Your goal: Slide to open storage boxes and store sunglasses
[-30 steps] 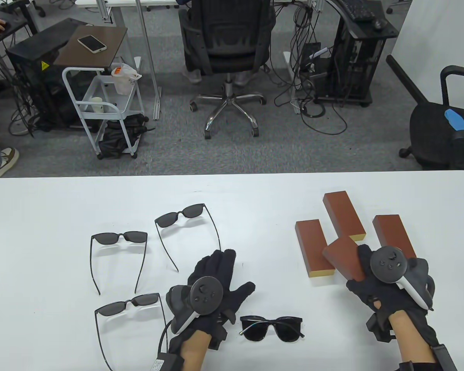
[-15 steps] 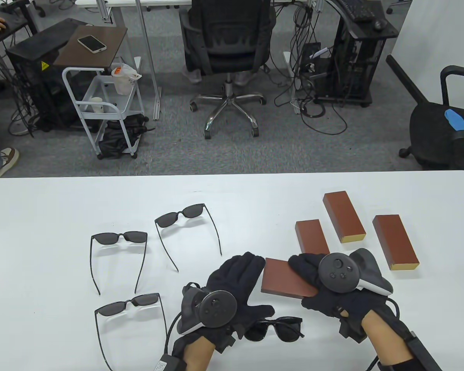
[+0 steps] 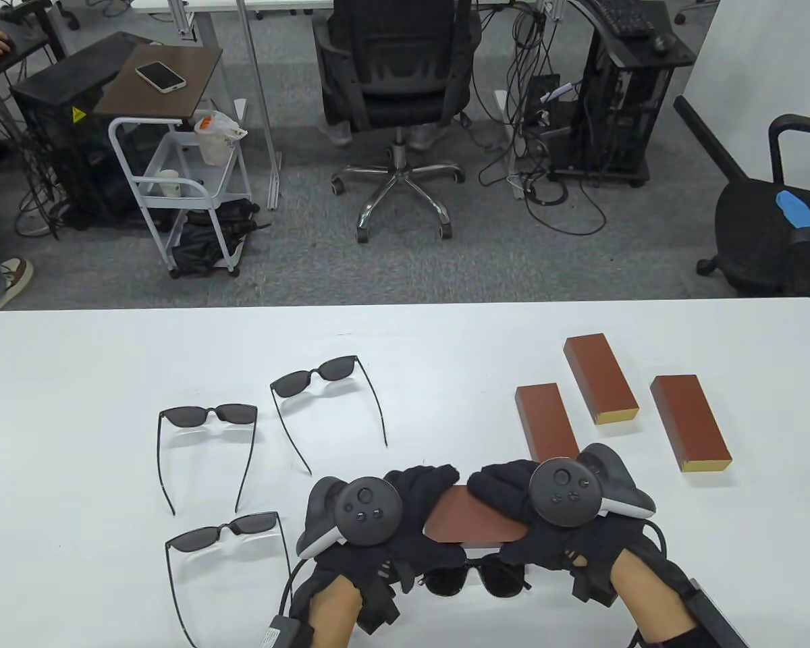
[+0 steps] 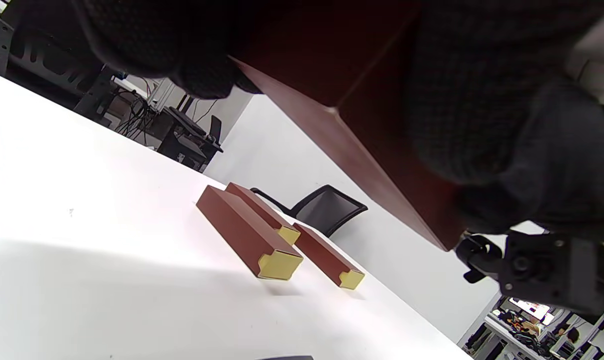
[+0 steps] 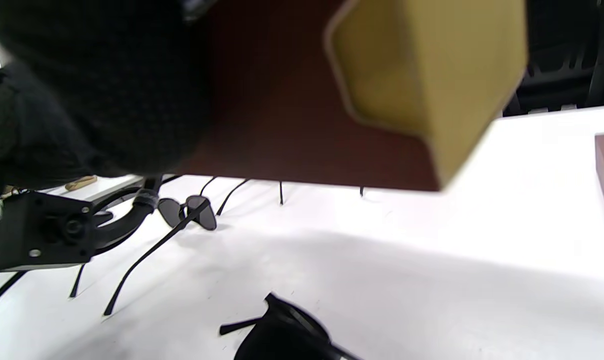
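Both hands hold one red-brown storage box (image 3: 469, 523) above the table's near edge. My left hand (image 3: 418, 503) grips its left end and my right hand (image 3: 506, 493) grips its right end. The box fills the top of the left wrist view (image 4: 352, 125). In the right wrist view (image 5: 302, 120) its yellow end (image 5: 422, 70) shows. Folded black sunglasses (image 3: 476, 577) lie on the table just below the box, partly hidden by the hands; they also show in the right wrist view (image 5: 282, 335).
Three more red-brown boxes (image 3: 547, 422) (image 3: 601, 378) (image 3: 690, 422) lie at the right. Three open sunglasses (image 3: 206, 415) (image 3: 314, 379) (image 3: 223, 530) lie at the left. The white table (image 3: 74, 378) ends at a far edge with office chairs behind.
My right hand carried the box left from the pile toward the middle. My left hand moved right, took hold of its left end, and both hands now cover part of the folded sunglasses.
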{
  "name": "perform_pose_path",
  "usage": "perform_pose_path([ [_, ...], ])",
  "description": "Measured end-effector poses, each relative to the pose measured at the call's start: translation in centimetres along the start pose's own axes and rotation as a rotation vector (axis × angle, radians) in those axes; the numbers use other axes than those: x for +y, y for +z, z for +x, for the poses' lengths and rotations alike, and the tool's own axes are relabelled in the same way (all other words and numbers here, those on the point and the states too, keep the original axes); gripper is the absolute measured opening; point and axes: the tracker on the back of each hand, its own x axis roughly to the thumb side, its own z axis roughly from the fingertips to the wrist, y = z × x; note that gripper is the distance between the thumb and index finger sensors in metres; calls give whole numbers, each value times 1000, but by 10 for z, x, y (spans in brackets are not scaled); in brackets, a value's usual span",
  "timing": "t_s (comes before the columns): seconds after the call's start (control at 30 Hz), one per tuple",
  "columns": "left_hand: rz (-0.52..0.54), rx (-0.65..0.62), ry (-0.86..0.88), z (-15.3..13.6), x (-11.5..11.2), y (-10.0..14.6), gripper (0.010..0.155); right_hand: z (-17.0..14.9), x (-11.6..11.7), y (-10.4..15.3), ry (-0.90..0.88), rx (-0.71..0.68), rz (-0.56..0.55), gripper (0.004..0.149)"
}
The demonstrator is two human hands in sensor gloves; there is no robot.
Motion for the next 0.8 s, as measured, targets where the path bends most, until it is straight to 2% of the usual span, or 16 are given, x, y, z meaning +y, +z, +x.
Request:
perform_pose_path([
  [0.27, -16, 79, 15, -17, 3, 3, 97, -28, 1, 24, -52, 34, -190, 91],
  [0.43, -41, 86, 50, -21, 1, 2, 96, -45, 14, 37, -138, 84, -186, 93],
  [0.53, -51, 75, 81, -20, 1, 2, 97, -48, 22, 38, -178, 79, -191, 87],
  [0.63, -50, 75, 67, -21, 1, 3, 96, -48, 23, 38, -168, 73, -212, 86],
  [0.8, -59, 86, 78, -26, 1, 3, 96, -54, 26, 36, -264, 90, -203, 85],
])
